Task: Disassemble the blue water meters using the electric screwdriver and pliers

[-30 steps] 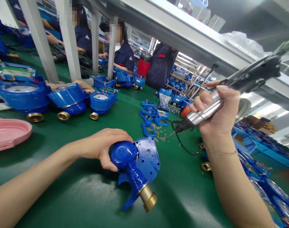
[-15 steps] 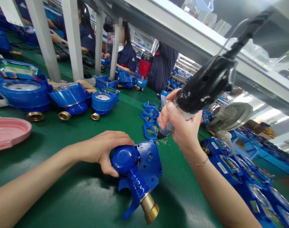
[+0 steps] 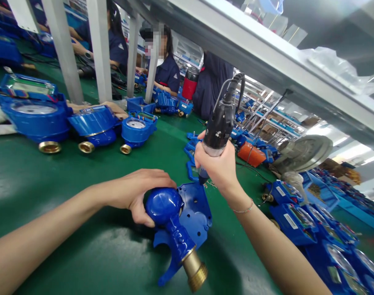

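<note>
This is a factory floor, set up as an assembly line for water meters. Along the green assembly bench (image 3: 67,180) stand blue water meters (image 3: 136,129) with brass fittings. Co-workers in matching navy uniforms (image 3: 167,76) sit at the bench's far side, behind white steel uprights (image 3: 100,49). Past the bench's right edge, metal shelving racks (image 3: 267,110) hold more blue parts, near a round fan (image 3: 304,153).

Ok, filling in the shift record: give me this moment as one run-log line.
left hand: on blue water meter body | right hand: electric screwdriver held upright, bit over blue plastic plate
</note>
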{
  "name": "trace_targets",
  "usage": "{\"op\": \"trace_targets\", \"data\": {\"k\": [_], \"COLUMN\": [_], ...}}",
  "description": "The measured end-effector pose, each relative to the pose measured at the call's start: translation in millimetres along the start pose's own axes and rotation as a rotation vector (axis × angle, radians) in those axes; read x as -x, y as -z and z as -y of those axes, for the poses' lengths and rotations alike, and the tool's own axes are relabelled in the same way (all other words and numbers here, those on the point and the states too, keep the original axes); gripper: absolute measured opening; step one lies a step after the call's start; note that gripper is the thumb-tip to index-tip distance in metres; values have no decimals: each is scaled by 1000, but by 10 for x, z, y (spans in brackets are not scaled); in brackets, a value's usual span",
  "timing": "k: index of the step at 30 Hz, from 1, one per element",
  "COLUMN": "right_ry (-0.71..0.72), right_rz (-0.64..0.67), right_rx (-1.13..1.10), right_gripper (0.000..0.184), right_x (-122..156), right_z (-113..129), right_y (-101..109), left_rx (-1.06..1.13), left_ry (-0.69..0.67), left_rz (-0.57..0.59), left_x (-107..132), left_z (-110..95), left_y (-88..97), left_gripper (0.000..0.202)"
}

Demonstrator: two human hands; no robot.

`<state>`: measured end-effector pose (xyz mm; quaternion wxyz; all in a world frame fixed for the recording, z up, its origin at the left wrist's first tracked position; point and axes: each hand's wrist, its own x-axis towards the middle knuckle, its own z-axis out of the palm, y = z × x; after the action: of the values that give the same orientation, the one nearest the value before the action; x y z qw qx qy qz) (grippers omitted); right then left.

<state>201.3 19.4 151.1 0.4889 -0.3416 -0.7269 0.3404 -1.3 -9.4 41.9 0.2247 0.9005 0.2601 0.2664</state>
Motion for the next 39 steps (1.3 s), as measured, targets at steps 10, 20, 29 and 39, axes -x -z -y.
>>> {"op": "trace_targets", "data": {"k": [10,20,29,39], "right_ry": [-39,-37,-51,59], "right_rz": [195,179,224,76], "right_rx": [-178,-138,-286,55], "right_gripper": [12,13,18,20], "right_x": [-134,-118,-116,35], "right_z": [-117,-120,-76,-36], "right_y": [19,4,53,-48], "left_rx": [42,-4,-12,-35], "left_ry": [-8,-11,-23,-16], "left_rz": [-1,2,3,9], "left_x": [-18,-9,-3,-4], "left_z": [29,25,47,30], "left_y": [-11,-2,-24,-18], "left_gripper": [75,75,77,76]}}
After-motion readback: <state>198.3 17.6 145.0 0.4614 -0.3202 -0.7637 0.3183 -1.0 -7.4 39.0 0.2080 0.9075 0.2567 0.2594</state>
